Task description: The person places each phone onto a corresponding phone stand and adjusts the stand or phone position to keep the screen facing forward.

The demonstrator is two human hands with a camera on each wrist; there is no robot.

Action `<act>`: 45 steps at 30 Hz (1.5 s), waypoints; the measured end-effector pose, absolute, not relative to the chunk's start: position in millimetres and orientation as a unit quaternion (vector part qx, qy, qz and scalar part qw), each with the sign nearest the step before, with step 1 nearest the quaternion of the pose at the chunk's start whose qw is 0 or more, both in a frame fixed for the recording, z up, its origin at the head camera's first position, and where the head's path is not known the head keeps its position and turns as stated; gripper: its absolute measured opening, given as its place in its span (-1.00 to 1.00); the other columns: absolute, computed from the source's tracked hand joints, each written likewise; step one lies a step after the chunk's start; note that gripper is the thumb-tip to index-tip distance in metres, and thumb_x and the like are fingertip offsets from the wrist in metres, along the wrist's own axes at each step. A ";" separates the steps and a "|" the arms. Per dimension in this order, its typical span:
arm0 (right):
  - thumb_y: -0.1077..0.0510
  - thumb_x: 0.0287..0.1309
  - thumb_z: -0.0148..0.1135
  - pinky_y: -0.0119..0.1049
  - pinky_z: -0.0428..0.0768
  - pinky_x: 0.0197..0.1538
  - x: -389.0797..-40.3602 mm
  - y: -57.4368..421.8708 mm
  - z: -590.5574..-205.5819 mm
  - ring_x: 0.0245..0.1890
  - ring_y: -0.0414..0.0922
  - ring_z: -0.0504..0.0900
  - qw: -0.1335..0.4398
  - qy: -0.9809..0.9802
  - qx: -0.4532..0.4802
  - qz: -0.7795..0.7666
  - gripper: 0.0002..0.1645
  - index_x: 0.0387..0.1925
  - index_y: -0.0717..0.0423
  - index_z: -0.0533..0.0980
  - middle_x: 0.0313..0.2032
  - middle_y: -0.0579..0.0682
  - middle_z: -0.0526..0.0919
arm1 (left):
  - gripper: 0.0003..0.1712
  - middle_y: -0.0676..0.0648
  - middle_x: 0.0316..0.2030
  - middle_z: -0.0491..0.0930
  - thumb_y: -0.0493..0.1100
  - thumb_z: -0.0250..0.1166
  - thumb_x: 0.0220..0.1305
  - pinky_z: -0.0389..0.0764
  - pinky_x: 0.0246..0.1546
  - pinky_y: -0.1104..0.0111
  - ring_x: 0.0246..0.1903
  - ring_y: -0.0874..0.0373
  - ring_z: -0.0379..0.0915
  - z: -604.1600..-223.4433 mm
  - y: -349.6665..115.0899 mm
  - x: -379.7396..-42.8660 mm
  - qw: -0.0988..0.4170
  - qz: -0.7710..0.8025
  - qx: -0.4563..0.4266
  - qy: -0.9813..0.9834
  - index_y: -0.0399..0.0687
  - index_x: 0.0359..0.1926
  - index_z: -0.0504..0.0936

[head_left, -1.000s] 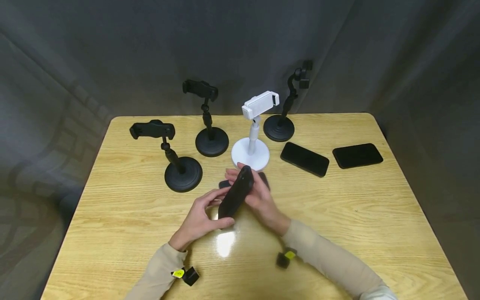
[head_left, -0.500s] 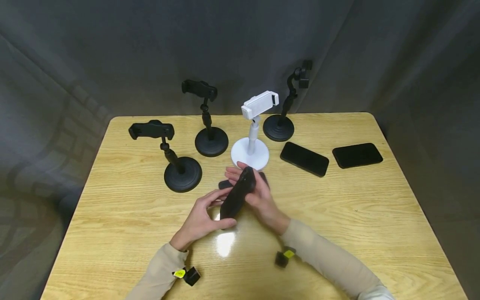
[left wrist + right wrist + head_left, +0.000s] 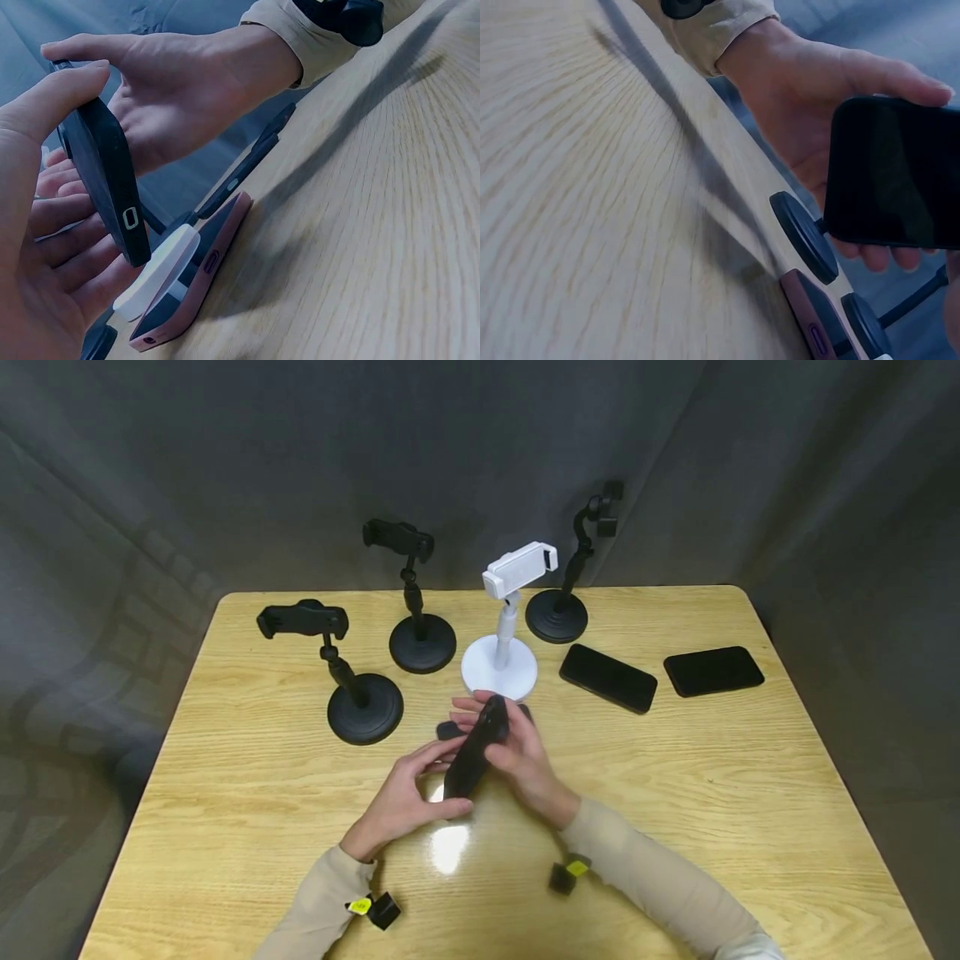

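A black smartphone [image 3: 472, 756] is held tilted above the table, between both hands. My left hand [image 3: 401, 797] grips its near end, thumb on one long edge and fingers on the other. At the far end my right hand [image 3: 525, 768] holds it, with the thumb over its edge. In the right wrist view the dark screen of the smartphone [image 3: 896, 176] shows. Under the hands lies another phone [image 3: 448, 730], mostly hidden; the left wrist view shows its pink-edged case [image 3: 201, 289]. Just beyond stands a white phone stand [image 3: 504, 647].
Three black phone stands stand near the back: one at left [image 3: 365, 710], one behind it [image 3: 422, 643] and one at back right [image 3: 557, 616]. Two dark phones lie to the right, a nearer one [image 3: 608, 678] and a farther one [image 3: 714, 672]. A grey curtain [image 3: 480, 460] hangs behind the table [image 3: 675, 810].
The held smartphone has shifted slightly to the right and turned a little. My right thumb has moved onto its edge. The stands and the phones on the table stay put.
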State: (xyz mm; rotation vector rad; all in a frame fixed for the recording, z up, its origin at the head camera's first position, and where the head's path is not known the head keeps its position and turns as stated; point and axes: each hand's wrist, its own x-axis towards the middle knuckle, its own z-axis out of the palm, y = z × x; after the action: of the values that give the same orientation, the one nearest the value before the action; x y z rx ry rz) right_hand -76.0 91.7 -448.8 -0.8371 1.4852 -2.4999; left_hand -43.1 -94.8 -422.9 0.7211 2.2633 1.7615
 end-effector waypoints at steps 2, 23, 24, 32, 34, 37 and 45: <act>0.00 0.17 0.22 -0.03 0.32 0.28 -74.3 91.1 -442.4 0.18 0.22 0.36 0.065 0.481 -0.256 -0.836 -0.20 0.30 0.31 0.15 0.23 0.40 0.32 | -0.17 -0.19 0.11 0.49 -0.21 0.46 -0.06 0.51 0.06 0.10 0.04 0.08 0.44 -423.5 -95.5 -43.6 0.092 0.587 0.250 0.765 -0.29 0.27 0.37; 0.11 0.13 0.26 0.05 0.27 0.28 -73.2 92.9 -445.1 0.16 0.27 0.36 0.057 0.482 -0.225 -0.845 -0.15 0.24 0.54 0.09 0.20 0.49 0.31 | -0.53 -0.22 0.08 0.50 -0.40 0.22 0.18 0.48 0.05 -0.02 0.05 0.00 0.43 -399.2 -125.0 -48.5 0.057 0.604 0.225 0.762 -0.38 0.15 0.46; 0.12 0.12 0.26 0.03 0.28 0.28 -73.0 93.2 -445.5 0.16 0.27 0.36 0.057 0.483 -0.224 -0.844 -0.15 0.24 0.54 0.09 0.20 0.48 0.31 | -0.55 -0.24 0.05 0.51 -0.44 0.22 0.16 0.51 0.02 0.02 0.03 0.00 0.44 -395.7 -126.7 -48.6 0.030 0.602 0.231 0.764 -0.42 0.11 0.47; 0.15 0.08 0.30 0.04 0.27 0.29 -72.5 94.3 -449.5 0.18 0.25 0.35 0.063 0.498 -0.224 -0.835 -0.08 0.24 0.60 0.02 0.21 0.43 0.32 | -0.64 -0.37 -0.15 0.57 -0.60 0.20 -0.03 0.52 -0.02 0.38 -0.10 -0.03 0.49 -372.1 -136.7 -49.8 -0.154 0.581 0.260 0.756 -0.50 -0.12 0.57; 0.14 0.07 0.31 0.03 0.27 0.29 -72.4 94.3 -450.4 0.18 0.24 0.35 0.063 0.501 -0.226 -0.833 -0.08 0.24 0.58 0.04 0.21 0.41 0.33 | -0.67 -0.37 -0.18 0.57 -0.60 0.20 -0.04 0.49 0.01 0.40 -0.10 -0.01 0.50 -367.7 -138.3 -51.0 -0.178 0.576 0.261 0.754 -0.48 -0.16 0.59; 0.14 0.06 0.31 0.00 0.28 0.29 -72.2 94.2 -451.7 0.17 0.24 0.36 0.059 0.504 -0.228 -0.831 -0.09 0.24 0.56 0.06 0.21 0.41 0.33 | -0.71 -0.34 -0.21 0.59 -0.56 0.22 -0.04 0.47 0.03 0.41 -0.10 0.02 0.50 -360.4 -140.1 -53.0 -0.213 0.557 0.266 0.757 -0.45 -0.20 0.61; 0.13 0.06 0.32 -0.06 0.30 0.30 -71.6 94.7 -455.5 0.17 0.25 0.35 0.051 0.506 -0.238 -0.828 -0.07 0.24 0.58 0.05 0.21 0.44 0.32 | -0.80 -0.32 -0.28 0.62 -0.32 0.25 0.11 0.49 -0.01 0.44 -0.18 -0.01 0.53 -340.5 -142.5 -60.2 -0.331 0.465 0.298 0.765 -0.43 -0.30 0.65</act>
State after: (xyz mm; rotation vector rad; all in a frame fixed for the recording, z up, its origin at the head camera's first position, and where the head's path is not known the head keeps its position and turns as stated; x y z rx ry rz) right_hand -71.6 94.7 -455.5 -0.7258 1.5391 -2.5196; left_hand -60.2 -142.5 -340.5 1.2067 3.0931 1.8799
